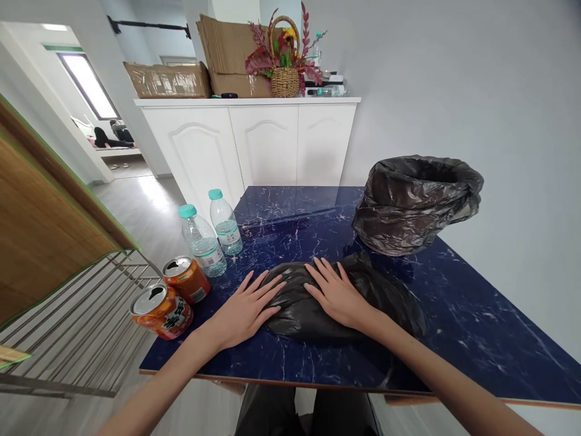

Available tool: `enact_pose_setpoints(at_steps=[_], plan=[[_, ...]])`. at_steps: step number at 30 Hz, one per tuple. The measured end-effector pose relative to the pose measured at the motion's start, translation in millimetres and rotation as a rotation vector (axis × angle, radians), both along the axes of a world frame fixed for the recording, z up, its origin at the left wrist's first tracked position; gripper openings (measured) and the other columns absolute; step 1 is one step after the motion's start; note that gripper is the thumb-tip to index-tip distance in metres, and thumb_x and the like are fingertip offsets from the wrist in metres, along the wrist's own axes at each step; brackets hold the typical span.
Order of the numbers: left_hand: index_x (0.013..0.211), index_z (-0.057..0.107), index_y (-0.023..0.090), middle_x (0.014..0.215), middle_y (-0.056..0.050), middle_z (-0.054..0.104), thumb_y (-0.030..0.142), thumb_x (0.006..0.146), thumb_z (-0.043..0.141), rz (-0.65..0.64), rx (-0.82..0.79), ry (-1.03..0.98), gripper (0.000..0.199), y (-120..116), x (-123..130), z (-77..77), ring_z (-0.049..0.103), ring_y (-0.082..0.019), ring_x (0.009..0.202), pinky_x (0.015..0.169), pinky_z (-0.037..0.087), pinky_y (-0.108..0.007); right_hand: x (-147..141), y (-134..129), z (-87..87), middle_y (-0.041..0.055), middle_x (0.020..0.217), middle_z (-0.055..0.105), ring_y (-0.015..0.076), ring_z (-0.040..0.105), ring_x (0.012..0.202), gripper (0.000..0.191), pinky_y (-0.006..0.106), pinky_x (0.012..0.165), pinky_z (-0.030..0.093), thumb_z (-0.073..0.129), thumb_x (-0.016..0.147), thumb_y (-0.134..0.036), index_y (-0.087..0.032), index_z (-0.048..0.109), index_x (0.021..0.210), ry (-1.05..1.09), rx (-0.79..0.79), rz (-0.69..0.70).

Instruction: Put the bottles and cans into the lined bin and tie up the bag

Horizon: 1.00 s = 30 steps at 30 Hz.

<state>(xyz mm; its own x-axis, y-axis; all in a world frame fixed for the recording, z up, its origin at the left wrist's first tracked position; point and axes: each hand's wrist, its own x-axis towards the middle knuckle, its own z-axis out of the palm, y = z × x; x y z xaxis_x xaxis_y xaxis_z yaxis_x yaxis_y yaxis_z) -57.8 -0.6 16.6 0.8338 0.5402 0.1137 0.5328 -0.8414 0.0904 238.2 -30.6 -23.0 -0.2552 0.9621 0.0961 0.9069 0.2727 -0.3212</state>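
A black plastic bag [308, 315] lies bunched on the dark blue marbled table [290, 224], near its front edge. My left hand [245, 309] rests at the bag's left end with fingers spread, the fingertips touching the plastic. Flat on top of the bag is my right hand [338, 297], its fingers also apart. What the bag contains, if anything, is hidden. Behind it to the right stands a bin [403, 212] lined with a black bag folded over its rim.
Two opened orange cans [166, 315] and two clear bottles with teal caps [204, 248] stand along the table's left edge. A white cabinet [263, 139] with boxes and a flower basket is behind. At far left is a metal rack [91, 321]. A person lies in the far room.
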Motion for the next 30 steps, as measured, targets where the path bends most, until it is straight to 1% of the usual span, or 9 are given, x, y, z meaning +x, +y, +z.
enact_pose_setpoints(at_steps=[3, 7, 10, 12, 19, 21, 24, 27, 30], plan=[[0.174, 0.018, 0.037, 0.178, 0.001, 0.030, 0.040, 0.118, 0.033, 0.023, -0.056, 0.005, 0.058, 4.8, -9.8, -11.4, 0.017, -0.026, 0.168, 0.137, 0.017, -0.055, 28.6, 7.8, -9.5, 0.0106, 0.180, 0.025, 0.0296, 0.016, 0.168, 0.073, 0.061, 0.136, 0.012, 0.022, 0.112, -0.065, -0.023, 0.037, 0.171, 0.011, 0.005, -0.007], [0.173, 0.021, 0.038, 0.179, 0.001, 0.027, 0.042, 0.117, 0.037, 0.019, -0.127, 0.014, 0.059, -2.7, -19.9, -3.8, 0.017, -0.027, 0.168, 0.137, 0.017, -0.055, 64.2, 13.6, -7.1, 0.0122, 0.178, 0.029, 0.0270, 0.020, 0.168, 0.072, 0.054, 0.137, 0.017, 0.023, 0.113, -0.061, -0.018, 0.041, 0.168, 0.042, -0.003, 0.001], [0.175, 0.012, 0.035, 0.176, -0.005, 0.035, 0.056, 0.106, 0.061, -0.011, -0.141, -0.039, 0.087, -18.1, -30.1, 9.1, 0.028, -0.031, 0.165, 0.136, 0.024, -0.057, 69.2, -4.0, 10.2, 0.0125, 0.175, 0.036, 0.0258, 0.026, 0.166, 0.068, 0.053, 0.136, 0.024, 0.028, 0.114, -0.058, -0.019, 0.042, 0.168, 0.114, 0.026, 0.011], [0.175, 0.011, 0.033, 0.170, -0.008, 0.046, 0.057, 0.099, 0.071, -0.035, -0.100, -0.104, 0.100, -29.5, -37.7, 15.0, 0.039, -0.033, 0.160, 0.133, 0.032, -0.058, 56.7, -28.9, 26.4, 0.0114, 0.175, 0.038, 0.0269, 0.025, 0.166, 0.064, 0.057, 0.135, 0.024, 0.039, 0.113, -0.056, -0.021, 0.042, 0.167, 0.190, 0.106, 0.060], [0.166, 0.042, 0.027, 0.122, -0.003, 0.083, 0.019, 0.109, 0.060, -0.165, 0.238, -0.313, 0.060, -71.7, -32.7, 29.0, 0.079, -0.021, 0.113, 0.115, 0.058, -0.045, -40.1, -106.1, 45.8, 0.0133, 0.176, 0.036, 0.0321, 0.025, 0.166, 0.091, 0.056, 0.135, 0.027, 0.074, 0.098, -0.041, -0.013, 0.029, 0.172, 0.173, 0.155, 0.375], [0.163, 0.046, 0.026, 0.106, -0.001, 0.085, 0.019, 0.106, 0.065, -0.206, 0.256, -0.374, 0.061, -92.4, -23.3, 37.2, 0.080, -0.020, 0.100, 0.111, 0.061, -0.043, -60.9, -114.8, 43.0, 0.0121, 0.171, 0.045, 0.0307, 0.037, 0.162, 0.072, 0.055, 0.135, 0.029, 0.068, 0.100, -0.033, -0.015, 0.044, 0.165, 0.304, 0.129, 0.347], [0.157, 0.053, 0.029, 0.109, -0.003, 0.084, 0.032, 0.102, 0.073, -0.202, 0.280, -0.457, 0.058, -122.0, -13.1, 46.8, 0.077, -0.024, 0.111, 0.113, 0.060, -0.048, -73.8, -127.0, 46.7, 0.0079, 0.148, 0.070, 0.0281, 0.065, 0.140, 0.040, 0.047, 0.122, 0.051, 0.055, 0.108, -0.035, -0.023, 0.070, 0.143, 0.701, -0.049, 0.221], [0.151, 0.059, 0.032, 0.127, -0.007, 0.079, 0.036, 0.101, 0.073, -0.168, 0.332, -0.469, 0.052, -129.8, -3.2, 48.7, 0.067, -0.029, 0.134, 0.119, 0.055, -0.052, -66.7, -131.1, 54.5, 0.0097, 0.123, 0.082, 0.0305, 0.078, 0.117, 0.049, 0.046, 0.098, 0.066, 0.046, 0.111, -0.056, -0.023, 0.077, 0.129, 1.078, -0.323, -0.123], [0.154, 0.055, 0.026, 0.151, -0.009, 0.068, 0.039, 0.105, 0.067, -0.191, 0.226, -0.334, 0.053, -111.6, 14.8, 41.5, 0.053, -0.030, 0.151, 0.127, 0.046, -0.052, -46.0, -113.9, 50.6, 0.0136, 0.131, 0.079, 0.0329, 0.074, 0.124, 0.058, 0.051, 0.107, 0.061, 0.056, 0.104, -0.067, -0.020, 0.073, 0.134, 1.184, -0.349, -0.302]])
